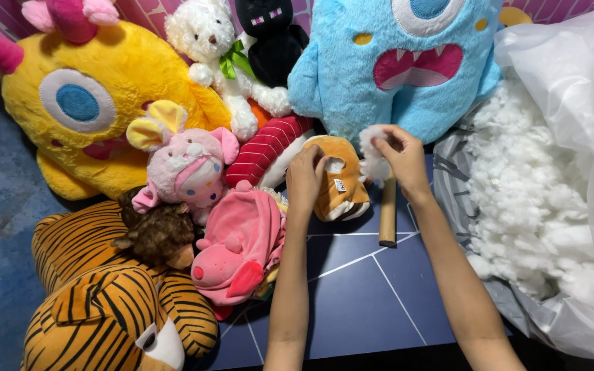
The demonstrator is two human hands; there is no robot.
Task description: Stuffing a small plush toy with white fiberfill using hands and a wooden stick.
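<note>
- The half-stuffed toy (pixel 338 180) lies mid-mat (pixel 372 302), at its far edge.
- A stick (pixel 388 216) lies just right of it.
- The stuffing bag (pixel 551 206) lies off the mat's right edge.
- Plush toys (pixel 173 172) crowd the left and far edges.

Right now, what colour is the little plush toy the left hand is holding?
Orange-brown with some white, seen best in the head view: small plush toy, gripped by the left hand.

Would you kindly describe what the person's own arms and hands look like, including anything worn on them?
Both forearms are bare right up to the bottom edge of the picture, with no sleeve in view. The left hand and the right hand wear no gloves, and no ring, watch or bracelet shows on fingers or wrists. The arms look slender.
</note>
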